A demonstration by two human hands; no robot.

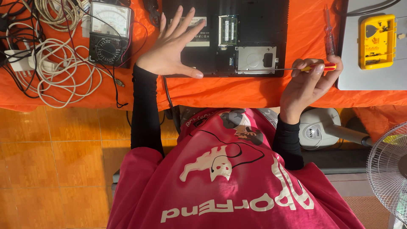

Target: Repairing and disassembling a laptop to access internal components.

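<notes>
Nearest, the right hand (306,85) grips a red-and-yellow screwdriver (316,67), its tip at the drive bay of the opened black laptop (254,25) on the orange cloth (220,91). Left hand (171,46): fingers spread flat on the laptop's base. Beyond, left: analogue multimeter (109,32), white cables (55,72).

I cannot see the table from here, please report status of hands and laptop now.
Left hand flat on open laptop. Right hand holds screwdriver, tip at drive bay. Nothing between.
</notes>
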